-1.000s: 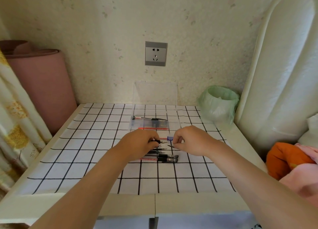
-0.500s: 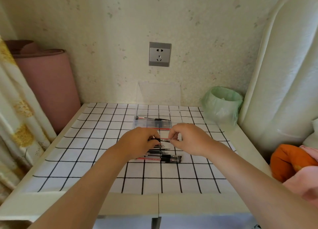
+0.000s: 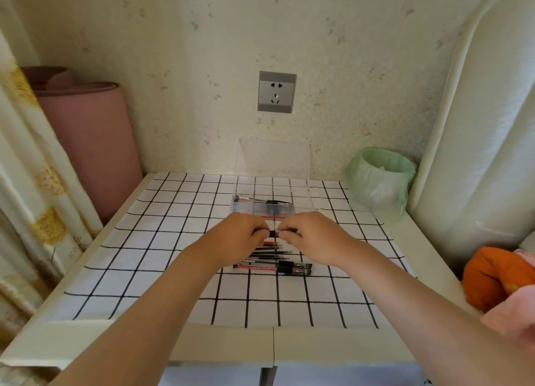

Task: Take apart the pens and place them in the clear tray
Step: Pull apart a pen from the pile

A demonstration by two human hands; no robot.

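Observation:
Both hands meet over the middle of the checked table. My left hand (image 3: 241,235) and my right hand (image 3: 311,236) pinch the two ends of one pen (image 3: 274,233), of which only a short dark piece shows between the fingertips. Just below the hands lies a row of several pens (image 3: 278,265), black and red, side by side on the cloth. Beyond the hands sits the clear tray (image 3: 301,196) with a few pen parts (image 3: 262,200) inside it. Its clear lid (image 3: 273,158) stands up against the wall.
A green-bagged bin (image 3: 379,180) stands at the back right corner. A pink roll (image 3: 86,142) leans at the back left beside a curtain (image 3: 26,182). A white padded headboard (image 3: 477,124) and orange and pink cloth (image 3: 498,278) border the right side. The checked cloth (image 3: 162,235) covers the table.
My hands have drawn closer together around the pen, and the blue piece seen at my right fingertips a second ago is no longer visible. The camera view has shifted slightly.

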